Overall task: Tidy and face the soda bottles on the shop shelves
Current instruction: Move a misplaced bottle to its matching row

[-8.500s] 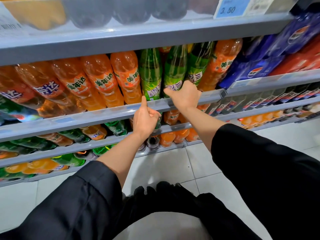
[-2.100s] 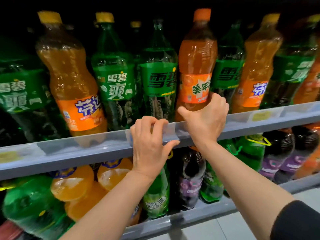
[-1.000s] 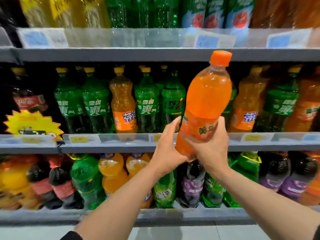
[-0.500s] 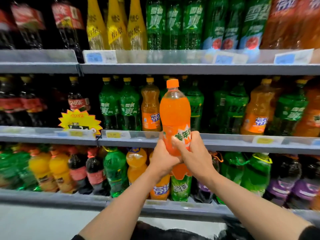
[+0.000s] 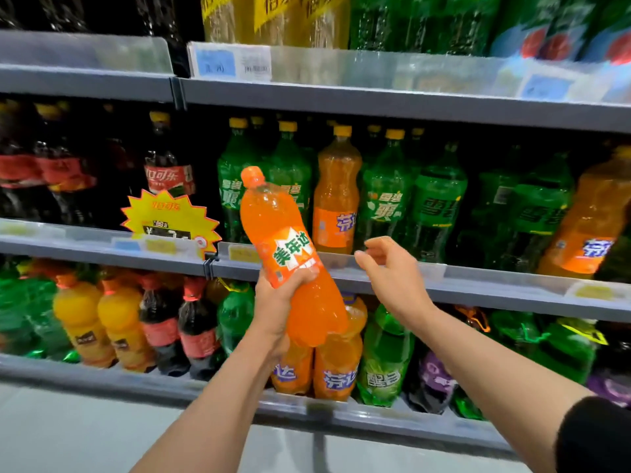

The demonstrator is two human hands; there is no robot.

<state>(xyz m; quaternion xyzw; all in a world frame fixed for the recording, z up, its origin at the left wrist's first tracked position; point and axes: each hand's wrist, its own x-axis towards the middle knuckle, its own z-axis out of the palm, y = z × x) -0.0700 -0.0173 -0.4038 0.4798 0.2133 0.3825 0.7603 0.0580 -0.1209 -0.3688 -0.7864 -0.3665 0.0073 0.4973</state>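
I am holding the orange bottle [image 5: 293, 268] in my left hand [image 5: 276, 302]. My fingers [image 5: 307, 273] are wrapping around its middle, just under the label. The bottle is not on any shelf. It is hanging in the air in front of the middle shelf [image 5: 478, 285], near where two shelf pieces meet.

The bottle is leaning. Its long way is running from the orange cap [image 5: 252, 175], up and to the left, down to its fat bottom, low and to the right. The label is facing me.

My right hand [image 5: 389, 268] is floating just beside the bottle, on its right side, not touching it. That hand is loosely open with the fingers curled a little, and it is holding nothing.

Behind the bottle the middle shelf is showing green bottles [image 5: 386, 203] with an orange soda bottle [image 5: 336, 192] standing between them. I think the bottle needs a spot with other orange ones. My left hand is the one that has to carry it there, and my right hand is near enough to help stand it up straight.
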